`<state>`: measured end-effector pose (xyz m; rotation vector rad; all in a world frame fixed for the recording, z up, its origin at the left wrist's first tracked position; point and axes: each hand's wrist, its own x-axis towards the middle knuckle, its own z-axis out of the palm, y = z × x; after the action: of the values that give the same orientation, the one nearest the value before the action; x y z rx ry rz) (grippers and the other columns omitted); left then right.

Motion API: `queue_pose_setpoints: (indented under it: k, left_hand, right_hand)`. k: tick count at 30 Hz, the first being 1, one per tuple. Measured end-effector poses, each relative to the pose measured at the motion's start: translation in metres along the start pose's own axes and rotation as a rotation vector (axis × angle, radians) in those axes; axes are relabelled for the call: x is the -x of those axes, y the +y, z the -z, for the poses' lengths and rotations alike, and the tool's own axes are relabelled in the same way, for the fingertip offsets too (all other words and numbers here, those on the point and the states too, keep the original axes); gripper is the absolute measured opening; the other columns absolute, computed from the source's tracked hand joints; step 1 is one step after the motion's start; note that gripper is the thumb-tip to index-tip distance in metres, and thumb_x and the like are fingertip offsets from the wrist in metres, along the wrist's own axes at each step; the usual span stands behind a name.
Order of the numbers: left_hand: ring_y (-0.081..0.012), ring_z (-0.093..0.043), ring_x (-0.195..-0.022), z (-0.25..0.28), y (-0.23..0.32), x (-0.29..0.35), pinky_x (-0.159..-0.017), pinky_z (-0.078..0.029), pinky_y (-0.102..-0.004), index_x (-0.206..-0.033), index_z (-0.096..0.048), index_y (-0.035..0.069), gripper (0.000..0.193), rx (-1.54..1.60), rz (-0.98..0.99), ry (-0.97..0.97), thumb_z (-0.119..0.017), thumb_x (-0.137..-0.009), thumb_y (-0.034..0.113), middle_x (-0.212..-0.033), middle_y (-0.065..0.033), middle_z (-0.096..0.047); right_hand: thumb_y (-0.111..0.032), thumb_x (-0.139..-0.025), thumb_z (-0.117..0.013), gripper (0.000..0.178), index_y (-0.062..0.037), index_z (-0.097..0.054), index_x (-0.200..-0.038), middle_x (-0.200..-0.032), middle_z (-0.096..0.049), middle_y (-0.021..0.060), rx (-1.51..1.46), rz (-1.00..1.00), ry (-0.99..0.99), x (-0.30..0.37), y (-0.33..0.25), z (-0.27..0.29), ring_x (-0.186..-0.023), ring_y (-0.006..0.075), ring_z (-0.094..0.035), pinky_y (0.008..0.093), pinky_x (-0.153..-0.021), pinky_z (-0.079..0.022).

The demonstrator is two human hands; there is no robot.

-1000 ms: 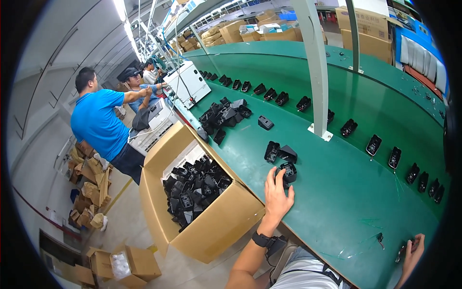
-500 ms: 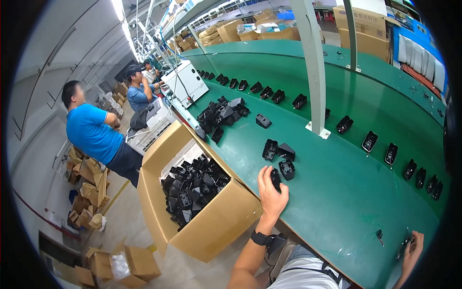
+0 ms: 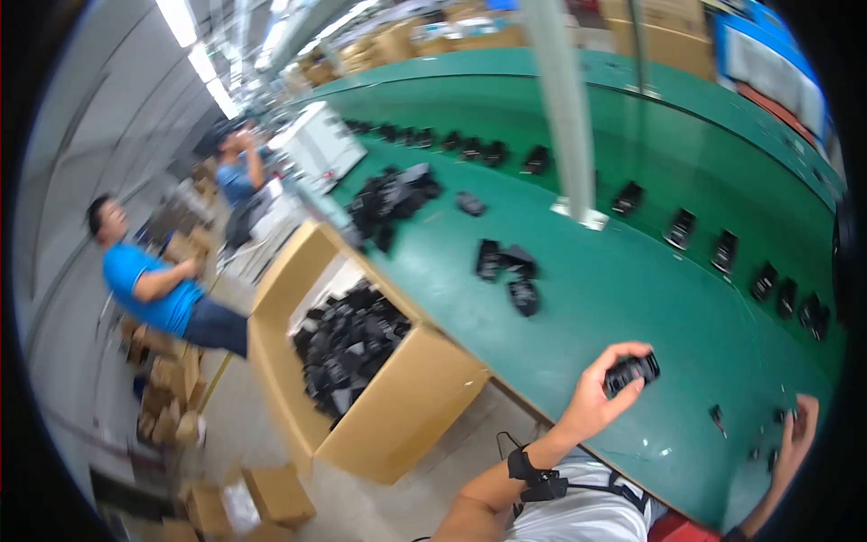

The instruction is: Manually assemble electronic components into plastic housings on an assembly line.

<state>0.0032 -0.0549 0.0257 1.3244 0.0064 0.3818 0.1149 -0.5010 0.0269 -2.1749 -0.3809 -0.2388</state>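
My left hand is closed around a black plastic housing, its hollow side facing up, above the green bench near the front edge. At the far right, my right hand pinches a small black part at its fingertips; blur hides its exact kind. A few more small black pieces lie beside that hand. Between the two hands rests a small black part with a thin wire. Further left on the bench sits a small cluster of black housings.
An open cardboard box full of black housings stands against the bench's front edge at left. Behind it lies a heap of housings. A row of housings lines the bench's back, and a metal post rises from it. Two people are at far left.
My left hand has moved right from beside the housing cluster, carrying one housing. My right hand has lifted slightly with a small part at its fingertips. The whole view has shifted.
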Motion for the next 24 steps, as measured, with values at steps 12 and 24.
queue_pose_setpoints:
  k: [12,24]
  left_hand:
    - [-0.0172,-0.067,-0.086,-0.07,-0.017,-0.003,-0.08,-0.05,-0.029,-0.104,-0.064,-0.002,0.016,-0.177,0.312,-0.532,-0.063,-0.092,0.009,-0.093,-0.0122,-0.07]
    - [-0.0229,-0.066,-0.096,-0.082,-0.013,-0.006,-0.084,-0.051,-0.0329,-0.095,-0.061,-0.005,0.009,-0.094,0.144,-0.404,-0.061,-0.09,0.003,-0.107,-0.0199,-0.069]
  right_hand:
    - [-0.001,-0.082,-0.072,0.021,-0.0012,-0.07,-0.103,-0.093,-0.072,0.0064,-0.415,-0.086,-0.075,0.021,-0.162,-0.131,-0.071,0.011,-0.065,0.0239,-0.066,-0.053]
    - [0.0,-0.078,-0.076,0.018,-0.0027,-0.073,-0.095,-0.096,-0.067,0.0079,-0.456,0.027,-0.031,0.023,-0.149,-0.127,-0.076,0.0141,-0.065,0.0248,-0.064,-0.054]
